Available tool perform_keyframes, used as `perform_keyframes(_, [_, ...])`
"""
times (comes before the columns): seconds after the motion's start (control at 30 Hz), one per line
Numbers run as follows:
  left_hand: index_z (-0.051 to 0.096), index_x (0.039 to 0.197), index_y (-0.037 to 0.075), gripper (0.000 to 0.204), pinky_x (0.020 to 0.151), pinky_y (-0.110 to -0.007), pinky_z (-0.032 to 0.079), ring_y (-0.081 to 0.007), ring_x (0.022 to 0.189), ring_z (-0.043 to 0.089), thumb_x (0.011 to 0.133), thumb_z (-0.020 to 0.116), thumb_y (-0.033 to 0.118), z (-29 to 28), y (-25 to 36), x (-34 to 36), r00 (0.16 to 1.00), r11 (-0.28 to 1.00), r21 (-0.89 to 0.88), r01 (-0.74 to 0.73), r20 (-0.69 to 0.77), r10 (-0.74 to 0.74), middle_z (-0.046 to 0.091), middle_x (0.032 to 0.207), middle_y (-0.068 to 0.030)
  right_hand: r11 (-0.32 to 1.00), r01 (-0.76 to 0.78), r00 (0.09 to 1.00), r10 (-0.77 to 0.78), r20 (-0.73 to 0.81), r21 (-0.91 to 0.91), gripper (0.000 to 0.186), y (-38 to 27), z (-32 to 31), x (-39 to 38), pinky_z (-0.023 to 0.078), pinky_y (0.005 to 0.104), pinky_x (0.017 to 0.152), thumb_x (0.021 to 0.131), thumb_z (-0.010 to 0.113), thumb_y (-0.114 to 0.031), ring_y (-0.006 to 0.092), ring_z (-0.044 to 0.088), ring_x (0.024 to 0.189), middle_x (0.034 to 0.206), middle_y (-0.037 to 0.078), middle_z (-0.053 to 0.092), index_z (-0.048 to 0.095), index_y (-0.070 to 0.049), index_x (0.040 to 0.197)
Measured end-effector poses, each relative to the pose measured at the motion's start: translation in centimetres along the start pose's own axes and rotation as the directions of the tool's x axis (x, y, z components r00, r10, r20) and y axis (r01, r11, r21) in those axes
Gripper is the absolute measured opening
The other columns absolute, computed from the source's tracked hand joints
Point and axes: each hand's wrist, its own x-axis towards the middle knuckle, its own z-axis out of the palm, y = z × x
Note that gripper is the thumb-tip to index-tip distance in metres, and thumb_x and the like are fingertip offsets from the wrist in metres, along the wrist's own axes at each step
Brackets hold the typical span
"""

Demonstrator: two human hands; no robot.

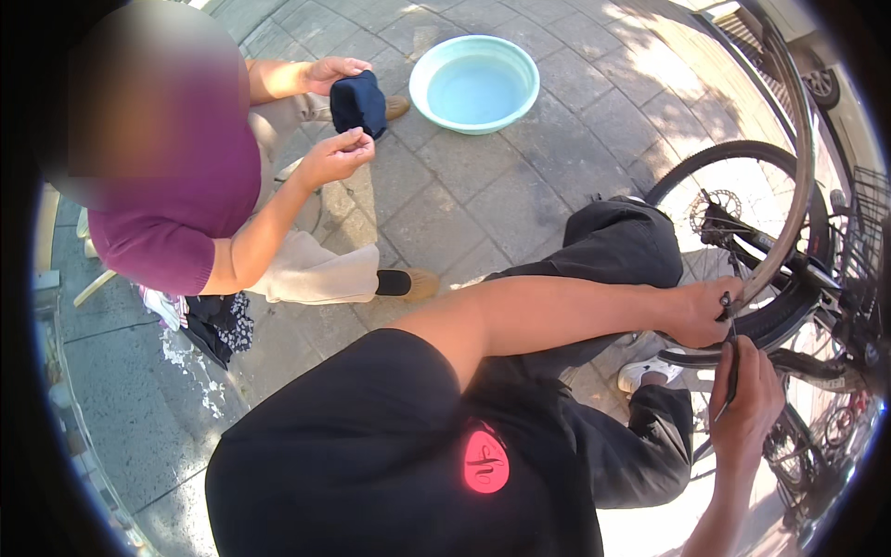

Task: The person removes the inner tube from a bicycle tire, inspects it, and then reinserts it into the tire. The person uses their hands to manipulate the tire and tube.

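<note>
Both L hand [701, 311] & R hand [747, 399] are at R side of view, next to bike wheel [710, 154]. L hand: clenched round lower part of grey-brown tube [806, 167], arm stretched across wearer's body; small dark fitting [726, 304] sits at its fingers, exact kind unclear. Tube (main item) arcs up & away from L fist, passing in front of wheel toward top R edge. R hand: just below L, fingers curled on small dark tool [734, 376], thin tip pointing down; tool type can't be told. Wheel has black tyre & disc rotor [715, 209]; rest of bike, partly cut off by lens rim, incl. wire basket [871, 209]. Wearer: black top [371, 436] w/ round-ish pink badge [485, 461], dark trousers [622, 246], knees bent; white shoe [640, 373] under L forearm. Pale green-blue basin [522, 104] w/ water on grey paving [464, 200], top ctr, well apart from hands. Second person in purple top [186, 223], L side, holds dark cloth item [357, 102] btwn both hands; beige trousers [311, 269], brown shoe [422, 284]. Dark & patterned fabric [221, 325] lies near that person.
</note>
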Motion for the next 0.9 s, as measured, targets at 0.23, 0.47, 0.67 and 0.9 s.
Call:
perform_keyframes(0.23, [0.054, 0.114, 0.003, 0.026, 0.078, -0.034, 0.051, -0.0154, 0.085, 0.057, 0.096, 0.067, 0.017, -1.8, 0.7, -0.1, 0.999, 0.998, -0.054, 0.015, -0.050, -0.017, 0.060, 0.095, -0.0068, -0.231, -0.550, 0.522, 0.655, 0.546, 0.803, 0.025, -2.6, 2.8, -0.8, 0.034, 0.0229, 0.050, 0.103, 0.070, -0.024, 0.0041, 0.043, 0.057, 0.068, -0.004, 0.052, 0.071, 0.001, 0.107])
perform_keyframes(0.47, [0.054, 0.111, 0.006, 0.019, 0.071, -0.030, 0.047, -0.0093, 0.079, 0.050, 0.097, 0.065, 0.013, -1.7, 0.1, -0.1, 1.000, 0.992, -0.125, -0.011, -0.027, 0.008, 0.055, 0.090, -0.0010, -0.525, -0.399, 0.537, 0.531, 0.656, 0.752, 0.023, -2.5, 4.0, -1.0, 0.027, 0.0252, 0.045, 0.103, 0.067, -0.025, 0.0053, 0.032, 0.048, 0.062, -0.005, 0.041, 0.069, -0.002, 0.100])
perform_keyframes(0.67, [0.054, 0.113, 0.005, 0.020, 0.071, -0.030, 0.048, -0.0094, 0.079, 0.051, 0.098, 0.065, 0.012, -1.6, -0.1, -0.2, 0.998, 0.988, -0.143, -0.054, -0.043, 0.048, 0.056, 0.090, -0.0017, -0.582, -0.363, 0.565, 0.483, 0.669, 0.727, 0.022, -2.2, 4.3, -1.2, 0.027, 0.0257, 0.045, 0.105, 0.064, -0.026, 0.0063, 0.030, 0.048, 0.061, -0.005, 0.039, 0.067, -0.004, 0.099])
perform_keyframes(0.9, [0.053, 0.115, 0.003, 0.023, 0.073, -0.035, 0.050, -0.0153, 0.079, 0.056, 0.098, 0.065, 0.013, -1.4, 0.1, -0.3, 0.990, 0.997, -0.012, -0.083, -0.116, 0.081, 0.059, 0.091, -0.0069, -0.639, -0.342, 0.554, 0.455, 0.697, 0.689, 0.023, -2.6, 4.4, -0.9, 0.026, 0.0253, 0.043, 0.108, 0.058, -0.029, 0.0068, 0.029, 0.046, 0.060, -0.005, 0.035, 0.064, -0.008, 0.100])
